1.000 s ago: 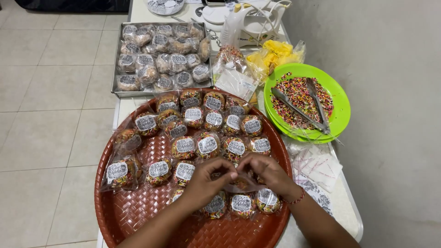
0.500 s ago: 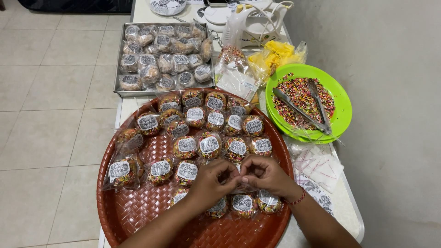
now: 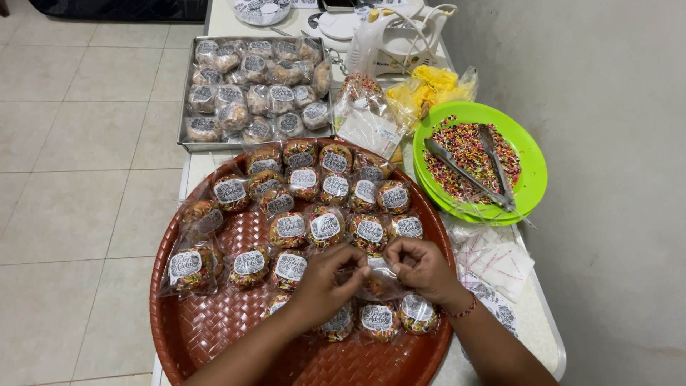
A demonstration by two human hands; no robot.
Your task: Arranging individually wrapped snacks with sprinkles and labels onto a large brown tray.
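A clear bag [image 3: 377, 280] with a treat, apparently still unlabelled, is pinched by the left hand [image 3: 325, 282] and right hand [image 3: 421, 268] at the red tray's [image 3: 214, 336] five o'clock; many labelled packs [image 3: 325, 226] are already laid out.

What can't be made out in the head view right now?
- Clear bag between the left hand and right hand: its opening and most of the treat inside are hidden by the fingers.
- Wrapped treats under both wrists on the round red tray: partly covered.
- White hand mixer and items behind it: cut off by the top edge.
- Metal tongs on the green plate: tips lost among sprinkles.
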